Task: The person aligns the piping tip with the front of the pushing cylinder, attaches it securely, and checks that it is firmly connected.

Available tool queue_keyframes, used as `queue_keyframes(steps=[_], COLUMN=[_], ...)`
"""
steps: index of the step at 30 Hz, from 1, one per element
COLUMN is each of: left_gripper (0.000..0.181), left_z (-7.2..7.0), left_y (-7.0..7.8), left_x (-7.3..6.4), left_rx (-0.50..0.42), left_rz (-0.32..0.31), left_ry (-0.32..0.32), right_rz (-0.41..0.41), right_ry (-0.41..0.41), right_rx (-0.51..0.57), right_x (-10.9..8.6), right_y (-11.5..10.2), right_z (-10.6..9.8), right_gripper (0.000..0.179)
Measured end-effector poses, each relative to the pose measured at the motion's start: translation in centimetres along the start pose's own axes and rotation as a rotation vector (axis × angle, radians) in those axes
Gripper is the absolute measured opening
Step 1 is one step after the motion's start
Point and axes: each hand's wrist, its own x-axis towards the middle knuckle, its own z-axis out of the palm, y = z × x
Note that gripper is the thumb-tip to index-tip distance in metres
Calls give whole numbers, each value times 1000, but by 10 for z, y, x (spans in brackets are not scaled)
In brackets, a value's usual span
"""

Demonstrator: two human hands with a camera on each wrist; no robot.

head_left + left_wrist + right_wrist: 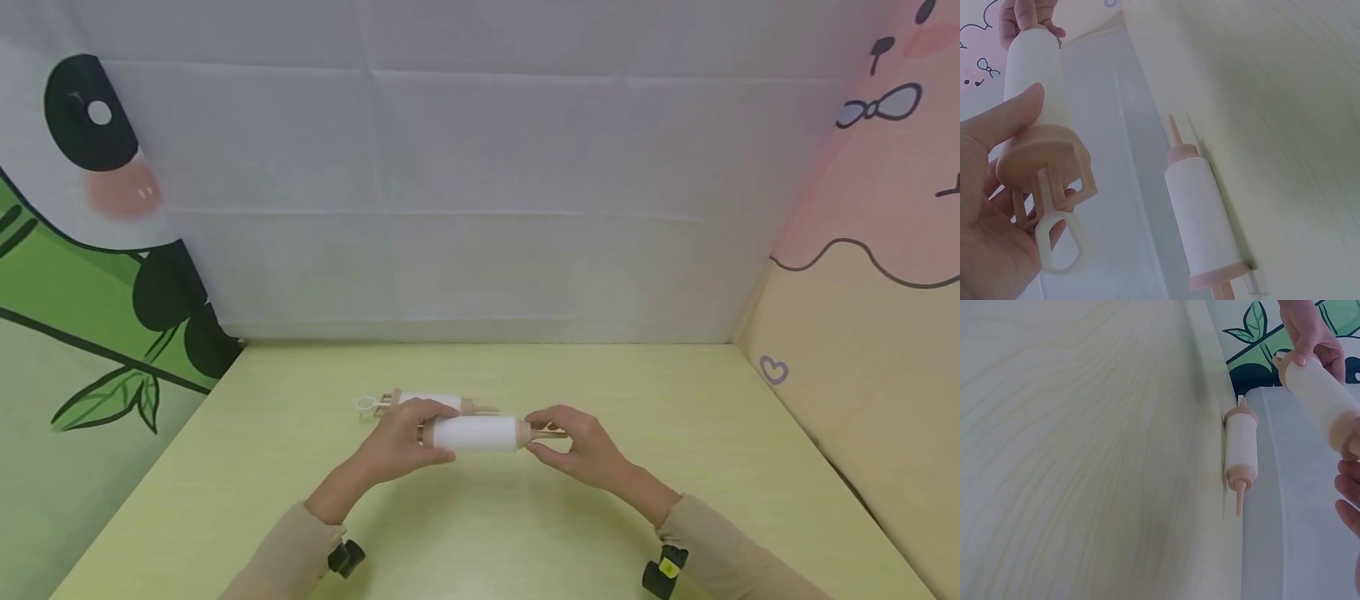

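A large syringe (476, 434) with a white barrel, beige end caps and a thin nozzle is held level above the table. My left hand (397, 440) grips its handle end, thumb along the barrel. A white plunger ring (1067, 240) and beige finger loops jut out there in the left wrist view. At the other end, the fingers of my right hand (583, 448) pinch around the nozzle's collar. A second, similar syringe (1241, 445) lies on its side on the table, just behind the held one; its nozzle points right in the head view.
The pale wood-grain table (480, 533) runs back to a white cloth backdrop (480, 200). Side panels with cartoon prints stand left and right: a green one (82, 300) and a pink and cream one (877, 350).
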Motion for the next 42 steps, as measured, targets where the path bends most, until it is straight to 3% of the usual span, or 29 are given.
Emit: queue_keyframes(steps=[11, 17, 26, 42], left_gripper=[44, 45, 44, 45], left_z=[0, 0, 1, 1], left_y=[0, 0, 1, 2], left_x=[0, 0, 1, 0], left_rx=[-13, -17, -27, -33], left_rz=[-4, 2, 1, -20], left_ry=[-12, -10, -3, -5], right_rz=[61, 21, -70, -46], right_ry=[-28, -33, -12, -16], right_rx=[-1, -8, 18, -32], right_x=[0, 1, 4, 5], right_y=[-2, -3, -1, -3], right_z=[-1, -4, 0, -7], right_gripper=[38, 43, 29, 37])
